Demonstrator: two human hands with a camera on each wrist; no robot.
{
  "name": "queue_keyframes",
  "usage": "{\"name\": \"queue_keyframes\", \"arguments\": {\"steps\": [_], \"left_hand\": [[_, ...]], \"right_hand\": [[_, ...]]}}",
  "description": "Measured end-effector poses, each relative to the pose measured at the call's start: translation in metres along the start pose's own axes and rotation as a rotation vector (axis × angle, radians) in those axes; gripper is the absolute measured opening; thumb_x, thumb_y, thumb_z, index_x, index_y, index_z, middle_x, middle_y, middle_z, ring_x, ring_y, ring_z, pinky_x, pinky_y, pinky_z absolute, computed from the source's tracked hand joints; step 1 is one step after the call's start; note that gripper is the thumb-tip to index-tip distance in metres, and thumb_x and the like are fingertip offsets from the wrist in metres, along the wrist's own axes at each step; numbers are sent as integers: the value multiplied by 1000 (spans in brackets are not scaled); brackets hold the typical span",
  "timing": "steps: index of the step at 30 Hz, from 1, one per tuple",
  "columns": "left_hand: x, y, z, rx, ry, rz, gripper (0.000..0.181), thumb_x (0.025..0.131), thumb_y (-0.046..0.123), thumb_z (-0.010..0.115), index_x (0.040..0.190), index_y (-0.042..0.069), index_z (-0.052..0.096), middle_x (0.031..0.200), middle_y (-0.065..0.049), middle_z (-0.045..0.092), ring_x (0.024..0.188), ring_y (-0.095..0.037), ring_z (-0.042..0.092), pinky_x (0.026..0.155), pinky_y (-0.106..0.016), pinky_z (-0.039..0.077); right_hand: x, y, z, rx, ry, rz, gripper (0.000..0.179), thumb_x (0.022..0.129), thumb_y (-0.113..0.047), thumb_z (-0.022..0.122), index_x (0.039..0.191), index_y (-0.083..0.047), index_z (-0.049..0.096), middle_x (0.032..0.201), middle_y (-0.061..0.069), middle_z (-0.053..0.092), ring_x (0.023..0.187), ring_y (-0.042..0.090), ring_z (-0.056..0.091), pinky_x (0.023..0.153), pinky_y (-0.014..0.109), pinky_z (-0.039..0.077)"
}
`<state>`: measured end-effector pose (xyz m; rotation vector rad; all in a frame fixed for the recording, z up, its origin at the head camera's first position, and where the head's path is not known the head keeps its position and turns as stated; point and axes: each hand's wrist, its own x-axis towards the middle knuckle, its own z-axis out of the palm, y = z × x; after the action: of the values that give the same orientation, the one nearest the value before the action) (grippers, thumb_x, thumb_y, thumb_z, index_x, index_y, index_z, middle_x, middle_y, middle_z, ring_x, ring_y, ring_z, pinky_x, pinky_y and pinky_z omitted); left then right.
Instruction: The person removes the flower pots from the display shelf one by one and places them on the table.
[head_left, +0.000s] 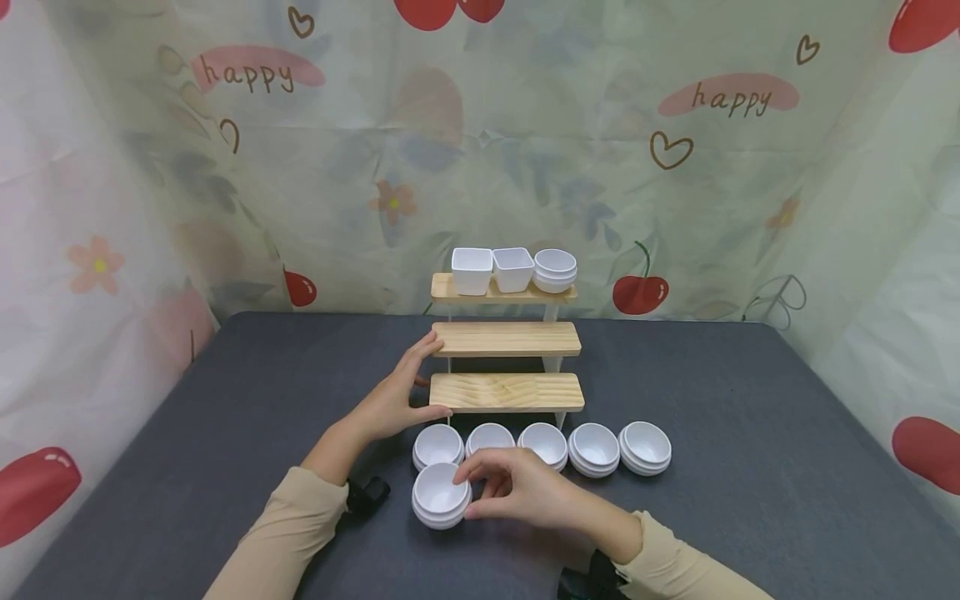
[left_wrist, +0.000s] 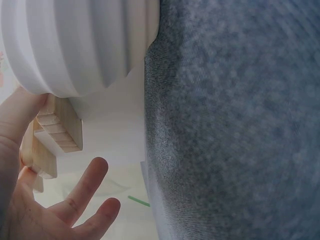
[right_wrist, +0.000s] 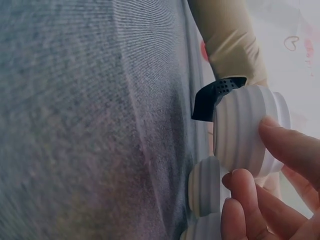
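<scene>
My left hand (head_left: 392,406) rests against the left side of a three-tier wooden stand (head_left: 507,392). Its fingertips touch the middle shelf and its thumb lies at the front corner of the bottom shelf; in the left wrist view two lower fingers (left_wrist: 85,187) stretch out free. With thumb and fingers, my right hand (head_left: 525,487) pinches the right side of a stack of round white bowls (head_left: 439,493), in front of the stand. The right wrist view shows the thumb (right_wrist: 287,145) on the ridged side of that stack.
Several similar bowl stacks (head_left: 594,448) line up along the stand's front, some partly behind my right hand. On the top shelf (head_left: 442,287) sit two square white bowls (head_left: 472,271) and a round bowl stack (head_left: 555,271). A dark cloth (head_left: 750,467) covers the table; printed curtains (head_left: 525,167) surround it.
</scene>
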<state>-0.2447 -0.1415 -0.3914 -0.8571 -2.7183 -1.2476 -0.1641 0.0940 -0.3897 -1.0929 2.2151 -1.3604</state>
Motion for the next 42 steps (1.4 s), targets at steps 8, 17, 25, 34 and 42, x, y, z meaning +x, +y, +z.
{"name": "queue_keyframes", "arguments": {"steps": [8, 17, 25, 34, 42], "left_hand": [[0, 0, 0, -4, 0, -4, 94, 78, 20, 76, 149, 17, 14, 159, -7, 4, 120, -35, 52, 96, -49, 49], [0, 0, 0, -4, 2, 2, 94, 78, 19, 76, 149, 17, 15, 159, -6, 4, 122, -35, 50, 96, -48, 49], [-1, 1, 0, 12, 3, -12, 94, 78, 21, 76, 149, 18, 15, 159, -6, 5, 114, -34, 56, 94, -49, 50], [-1, 1, 0, 0, 1, 2, 94, 78, 20, 76, 149, 17, 14, 159, -6, 3, 119, -35, 52, 95, -48, 49], [0, 0, 0, 9, 7, 6, 95, 77, 19, 77, 149, 17, 15, 159, -6, 3, 121, -35, 50, 95, -48, 49]], "right_hand": [[0, 1, 4, 2, -11, 10, 27, 79, -14, 74, 103, -8, 64, 94, 14, 70, 65, -5, 56, 63, 17, 54], [2, 1, 8, -28, -5, 4, 26, 78, -14, 75, 102, -9, 64, 93, 14, 70, 63, -6, 56, 62, 15, 54], [2, -1, 10, -46, -12, 23, 26, 78, -15, 75, 101, -10, 65, 93, 12, 71, 62, -7, 56, 60, 14, 52], [3, 2, 13, -50, -14, 37, 27, 78, -13, 75, 102, -10, 64, 94, 13, 71, 62, -7, 55, 61, 13, 52], [4, 2, 14, -37, -19, 54, 27, 78, -14, 75, 103, -11, 65, 96, 12, 71, 62, -6, 55, 61, 13, 51]]}}
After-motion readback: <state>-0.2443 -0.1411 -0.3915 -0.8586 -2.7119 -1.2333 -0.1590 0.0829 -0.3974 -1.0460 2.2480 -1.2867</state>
